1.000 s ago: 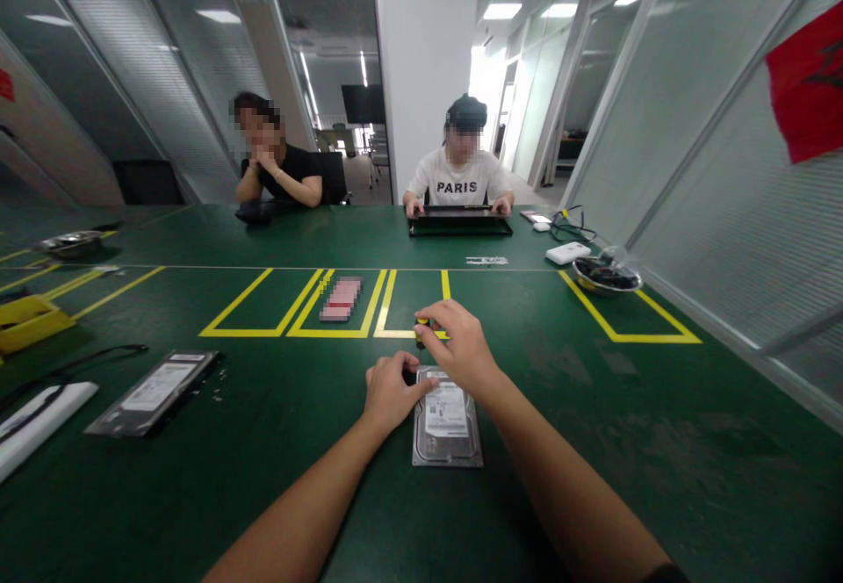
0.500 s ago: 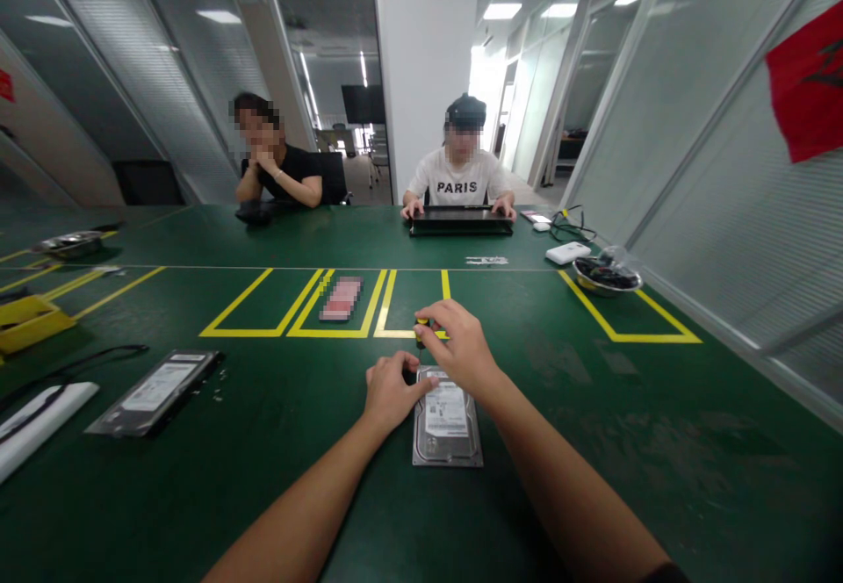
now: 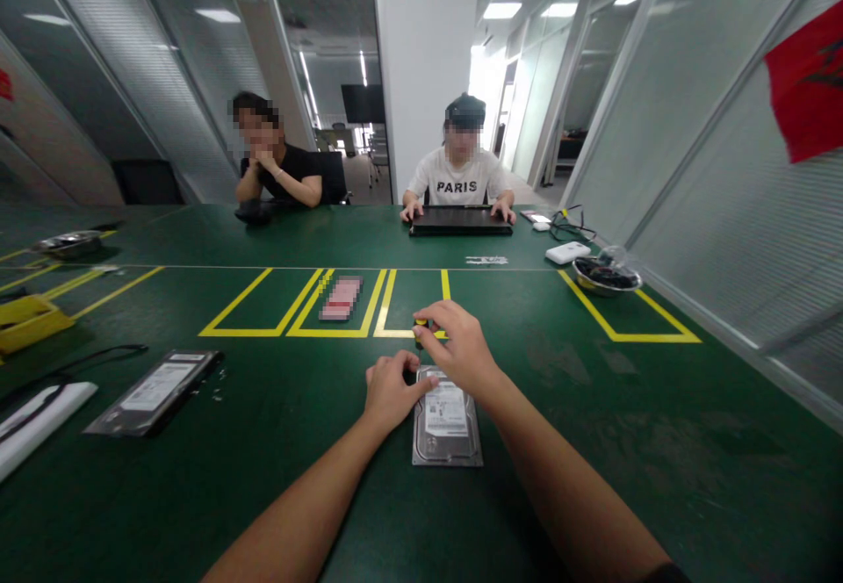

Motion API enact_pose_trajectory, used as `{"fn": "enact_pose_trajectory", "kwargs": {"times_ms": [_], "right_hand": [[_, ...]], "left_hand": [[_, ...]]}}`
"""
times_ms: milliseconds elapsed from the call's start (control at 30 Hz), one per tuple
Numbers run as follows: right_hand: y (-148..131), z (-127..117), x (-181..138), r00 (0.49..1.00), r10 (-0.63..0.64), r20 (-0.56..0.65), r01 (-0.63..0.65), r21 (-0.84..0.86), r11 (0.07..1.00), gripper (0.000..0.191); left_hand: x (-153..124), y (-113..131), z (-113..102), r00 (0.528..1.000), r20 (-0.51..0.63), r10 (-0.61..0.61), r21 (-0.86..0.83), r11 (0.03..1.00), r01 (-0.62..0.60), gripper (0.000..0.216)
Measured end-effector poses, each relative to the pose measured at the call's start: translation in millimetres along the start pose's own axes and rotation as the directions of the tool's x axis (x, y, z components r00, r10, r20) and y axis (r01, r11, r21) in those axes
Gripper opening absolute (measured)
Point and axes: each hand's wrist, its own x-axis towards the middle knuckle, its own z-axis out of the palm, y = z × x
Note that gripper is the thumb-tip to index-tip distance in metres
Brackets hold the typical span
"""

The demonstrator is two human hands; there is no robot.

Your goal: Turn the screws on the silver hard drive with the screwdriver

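A silver hard drive (image 3: 448,425) with a white label lies flat on the green table (image 3: 593,442) in front of me. My left hand (image 3: 390,392) is curled, its fingers pressed against the drive's far left corner. My right hand (image 3: 459,346) is closed round the yellow-and-black handle of a small screwdriver (image 3: 421,330), held upright over the drive's far edge. The screwdriver's tip is hidden behind my hands.
A second hard drive (image 3: 154,390) in a clear bag lies at the left, with tiny screws (image 3: 217,387) beside it. Yellow floor-tape boxes (image 3: 296,306) mark the table. A metal bowl (image 3: 606,276) stands at the right. Two people sit opposite, one at a laptop (image 3: 459,221).
The person opposite has lowered the laptop lid nearly flat. My hands have barely moved; the right hand shifted slightly on the screwdriver handle.
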Motion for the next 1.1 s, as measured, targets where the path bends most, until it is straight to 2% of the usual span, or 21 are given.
{"fn": "enact_pose_trajectory", "kwargs": {"times_ms": [1100], "right_hand": [[2.6, 2.1, -1.1, 1.0, -0.017, -0.023, 0.017, 0.012, 1.0, 0.012]], "left_hand": [[2.9, -1.6, 2.1, 0.999, 0.035, -0.022, 0.025, 0.999, 0.021, 0.037]]}}
